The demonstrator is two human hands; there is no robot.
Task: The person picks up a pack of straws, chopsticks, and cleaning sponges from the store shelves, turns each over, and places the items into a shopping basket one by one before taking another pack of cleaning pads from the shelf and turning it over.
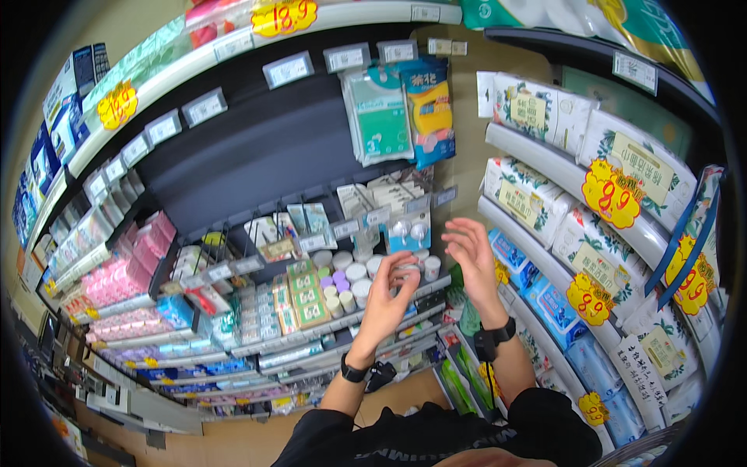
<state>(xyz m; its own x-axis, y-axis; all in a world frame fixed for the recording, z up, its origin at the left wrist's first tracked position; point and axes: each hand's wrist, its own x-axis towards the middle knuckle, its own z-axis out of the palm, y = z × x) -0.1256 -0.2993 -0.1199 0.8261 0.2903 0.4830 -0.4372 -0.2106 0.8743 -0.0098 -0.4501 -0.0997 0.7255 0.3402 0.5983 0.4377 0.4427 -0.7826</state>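
Observation:
My left hand (390,292) is raised before a shelf of small round white containers (356,272), its fingers curled and partly covering some of them. Whether it touches or holds one of them I cannot tell. To its right, my right hand (474,262) is lifted with fingers spread and slightly bent, holding nothing. A blue card pack with round clear pieces (408,232) hangs behind and between the hands. Left of the round containers are green and cream boxes (306,292). Both wrists wear black bands.
Packs of tissues (519,195) fill the curved shelves close on my right, with yellow price tags (590,298). Metal hooks with hanging packs and tag holders (347,229) jut out ahead. Green and yellow bagged goods (429,111) hang higher up. Pink packs (117,280) stand at the left.

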